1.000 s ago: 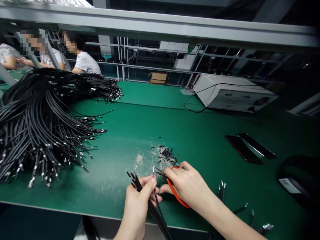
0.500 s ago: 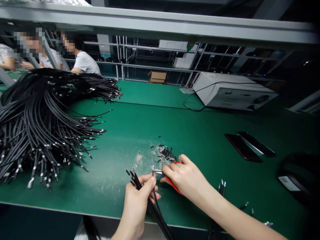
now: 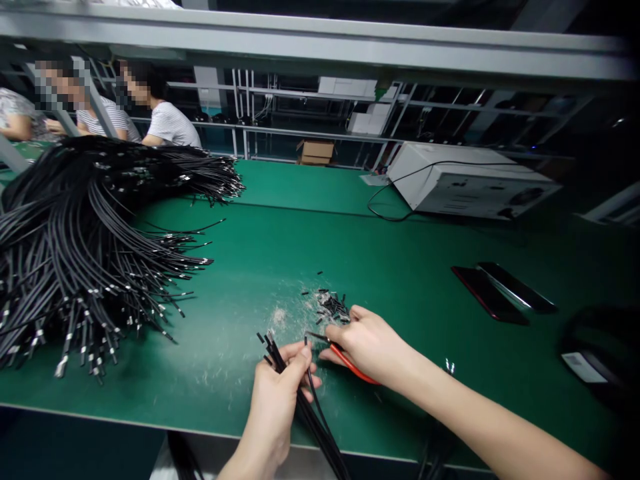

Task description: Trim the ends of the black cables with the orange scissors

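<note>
My left hand (image 3: 280, 387) is closed round a bundle of thin black cables (image 3: 320, 430), with one cable end (image 3: 307, 344) pinched apart from the rest between thumb and finger. Just to the right, my right hand (image 3: 367, 343) grips orange-handled scissors (image 3: 353, 363), whose metal tip lies close to that cable end. Beyond the hands, short black cut pieces (image 3: 333, 305) and pale fibre scraps (image 3: 279, 317) are scattered on the green table (image 3: 240, 267).
A large heap of black cables (image 3: 75, 227) covers the left side. At the back right stands a white metal box (image 3: 465, 183) with a cord. Two phones (image 3: 490, 295) lie at the right. Two people in striped shirts (image 3: 173, 125) sit at the back left.
My right hand has drawn slightly away, and the scissors have turned, their tip now higher beside the cable end. The pinched cable's end now looks dark instead of bright. My left hand has shifted slightly right.
</note>
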Demonstrator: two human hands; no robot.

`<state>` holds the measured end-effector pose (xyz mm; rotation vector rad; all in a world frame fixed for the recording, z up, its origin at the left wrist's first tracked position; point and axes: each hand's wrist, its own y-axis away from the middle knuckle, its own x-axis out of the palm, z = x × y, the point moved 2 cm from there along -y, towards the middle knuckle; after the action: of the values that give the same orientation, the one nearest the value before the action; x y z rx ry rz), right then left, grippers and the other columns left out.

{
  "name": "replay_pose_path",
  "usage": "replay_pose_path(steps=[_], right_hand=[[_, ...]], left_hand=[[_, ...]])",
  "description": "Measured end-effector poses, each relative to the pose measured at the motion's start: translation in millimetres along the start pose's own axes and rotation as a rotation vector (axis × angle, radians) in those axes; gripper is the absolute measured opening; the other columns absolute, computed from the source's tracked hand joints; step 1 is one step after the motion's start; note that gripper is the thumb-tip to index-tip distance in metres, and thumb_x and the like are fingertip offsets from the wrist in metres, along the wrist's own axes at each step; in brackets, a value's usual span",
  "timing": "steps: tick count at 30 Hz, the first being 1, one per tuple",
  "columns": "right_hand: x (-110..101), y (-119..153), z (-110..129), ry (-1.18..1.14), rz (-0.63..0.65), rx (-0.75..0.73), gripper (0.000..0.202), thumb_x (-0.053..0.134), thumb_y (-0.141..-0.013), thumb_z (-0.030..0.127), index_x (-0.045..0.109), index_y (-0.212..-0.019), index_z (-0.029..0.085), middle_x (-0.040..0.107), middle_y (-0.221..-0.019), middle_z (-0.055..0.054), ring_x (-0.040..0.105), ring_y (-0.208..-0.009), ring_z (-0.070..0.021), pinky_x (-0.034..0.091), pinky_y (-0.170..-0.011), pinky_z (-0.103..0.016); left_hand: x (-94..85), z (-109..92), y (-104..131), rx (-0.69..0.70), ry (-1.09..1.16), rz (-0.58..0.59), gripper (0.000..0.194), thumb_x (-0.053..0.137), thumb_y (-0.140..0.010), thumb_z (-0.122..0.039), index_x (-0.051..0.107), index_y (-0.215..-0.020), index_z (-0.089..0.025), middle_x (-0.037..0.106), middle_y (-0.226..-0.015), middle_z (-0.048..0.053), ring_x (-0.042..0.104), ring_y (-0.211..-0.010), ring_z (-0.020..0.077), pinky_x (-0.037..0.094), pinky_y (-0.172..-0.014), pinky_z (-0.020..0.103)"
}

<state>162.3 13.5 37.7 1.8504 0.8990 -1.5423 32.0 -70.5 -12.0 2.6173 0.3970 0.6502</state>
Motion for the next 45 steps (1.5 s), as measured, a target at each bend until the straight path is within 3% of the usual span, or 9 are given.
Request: replay_pose_path(steps=[3,6,9,12,18,28,39,45], right_hand=[[-1,1,-5,-0.342,0.067,0.288,0.028,0.053,-0.081,0.044,0.057,-0.067,0.021,0.058,-0.047,0.000,0.054,-0.045,-0.0142,0.030,-0.049,-0.024],[5,1,3,-0.975,0.125,0.518,0.033,0.046,-0.083,0.050,0.058,-0.080,0.020,0.053,-0.044,0.004,0.047,-0.034,-0.0105,0.029,-0.036,-0.020],[9,-2,19,-1.465,0.103,0.589,0.036,0.050,-0.079,0.052,0.056,-0.089,0.017,0.050,-0.043,0.007,0.043,-0.030,-0.0083,0.030,-0.030,-0.017],[10,-4,29,-1.657,0.045,0.583,0.032,0.059,-0.074,0.048,0.055,-0.081,0.016,0.047,-0.040,0.008,0.038,-0.029,-0.0056,0.028,-0.028,-0.014],[0,-1,28,-1.705,0.000,0.484,0.024,0.060,-0.076,0.039,0.055,-0.078,0.015,0.049,-0.040,0.007,0.039,-0.027,-0.0049,0.030,-0.028,-0.013],[-13,0,23,-1.539,0.083,0.454,0.021,0.057,-0.077,0.036,0.057,-0.079,0.015,0.054,-0.044,0.005,0.045,-0.030,-0.0055,0.033,-0.031,-0.013],[-16,-2,24,-1.691,0.030,0.492,0.029,0.051,-0.082,0.039,0.058,-0.071,0.013,0.050,-0.039,0.005,0.042,-0.030,-0.0056,0.032,-0.033,-0.015],[-14,-3,26,-1.688,0.046,0.519,0.029,0.063,-0.073,0.042,0.056,-0.079,0.015,0.050,-0.041,0.007,0.041,-0.029,-0.0056,0.030,-0.030,-0.014]], left_hand=[[0.5,-1,0,-0.036,0.018,0.002,0.039,0.069,-0.070,-0.036,0.061,-0.097,-0.008,0.059,-0.065,0.002,0.056,-0.052,0.0087,0.039,-0.043,0.016],[1.5,-4,1,-0.031,0.021,0.008,0.033,0.069,-0.070,-0.035,0.061,-0.087,-0.008,0.058,-0.064,0.001,0.055,-0.051,0.0083,0.039,-0.043,0.016],[2.0,-5,2,0.014,0.011,0.045,0.028,0.069,-0.070,-0.035,0.060,-0.077,-0.009,0.058,-0.062,0.001,0.055,-0.051,0.0080,0.039,-0.044,0.016],[0.0,-5,3,0.032,-0.008,0.048,0.031,0.074,-0.065,-0.034,0.061,-0.079,-0.009,0.059,-0.061,0.001,0.055,-0.051,0.0089,0.039,-0.044,0.017],[-3.4,-4,5,0.062,-0.027,0.077,0.028,0.072,-0.068,-0.036,0.064,-0.075,-0.010,0.059,-0.061,0.001,0.057,-0.056,0.0098,0.041,-0.049,0.018],[-1.8,-4,8,0.121,-0.085,0.122,0.025,0.067,-0.073,-0.037,0.066,-0.071,-0.012,0.060,-0.062,0.001,0.057,-0.056,0.0098,0.039,-0.050,0.018],[-0.9,-9,9,0.106,-0.077,0.120,0.030,0.066,-0.072,-0.041,0.069,-0.080,-0.011,0.066,-0.066,0.005,0.060,-0.057,0.0122,0.040,-0.049,0.019],[1.4,-10,11,0.128,-0.073,0.117,0.030,0.067,-0.071,-0.040,0.069,-0.075,-0.011,0.065,-0.065,0.005,0.057,-0.055,0.0110,0.039,-0.048,0.019]])
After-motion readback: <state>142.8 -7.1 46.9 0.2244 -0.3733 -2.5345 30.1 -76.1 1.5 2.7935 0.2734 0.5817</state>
